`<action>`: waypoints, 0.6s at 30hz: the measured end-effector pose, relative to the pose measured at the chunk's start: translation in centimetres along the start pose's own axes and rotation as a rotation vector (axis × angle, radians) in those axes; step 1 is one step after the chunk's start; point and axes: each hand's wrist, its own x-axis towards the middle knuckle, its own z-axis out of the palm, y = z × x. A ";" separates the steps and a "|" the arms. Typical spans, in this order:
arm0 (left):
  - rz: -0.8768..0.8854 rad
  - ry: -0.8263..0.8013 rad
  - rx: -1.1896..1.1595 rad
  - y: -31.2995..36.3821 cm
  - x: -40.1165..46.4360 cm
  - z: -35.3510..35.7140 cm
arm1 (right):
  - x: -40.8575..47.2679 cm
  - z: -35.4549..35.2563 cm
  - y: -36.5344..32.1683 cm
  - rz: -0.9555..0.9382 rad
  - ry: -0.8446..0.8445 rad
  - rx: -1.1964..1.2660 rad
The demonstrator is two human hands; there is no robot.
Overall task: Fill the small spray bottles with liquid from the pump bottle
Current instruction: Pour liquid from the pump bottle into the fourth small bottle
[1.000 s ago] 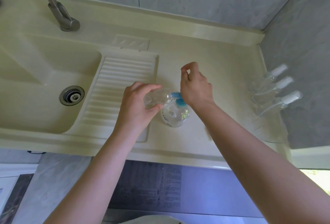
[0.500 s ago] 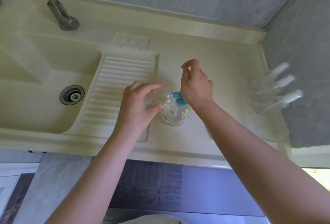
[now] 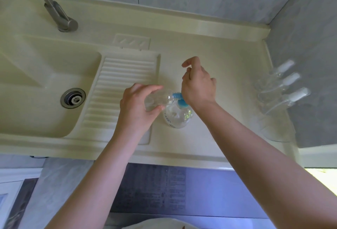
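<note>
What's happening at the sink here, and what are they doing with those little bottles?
A person stands at a cream sink counter, filling small bottles. Their left hand grips a small clear plastic bottle, tilted sideways with its mouth at the blue pump head of a round clear pump bottle standing on the counter. Their right hand sits over that pump, apparently working it. Three clear spray bottles with white caps wait by the grey wall on the right.

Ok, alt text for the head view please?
Left hand holds a small clear bottle sideways at the pump bottle's blue nozzle, right hand on the pump. Three spray bottles lie by the wall.
</note>
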 end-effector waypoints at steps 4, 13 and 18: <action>0.013 0.013 -0.007 0.2 0.2 -0.1 | 0.4 -1.2 -0.4 0.026 0.001 0.111; 0.004 0.005 0.005 0.1 0.0 0.1 | -0.6 0.4 0.1 -0.053 0.009 -0.028; 0.019 0.008 -0.011 0.2 0.0 0.0 | 0.1 -1.0 0.1 0.049 -0.038 0.117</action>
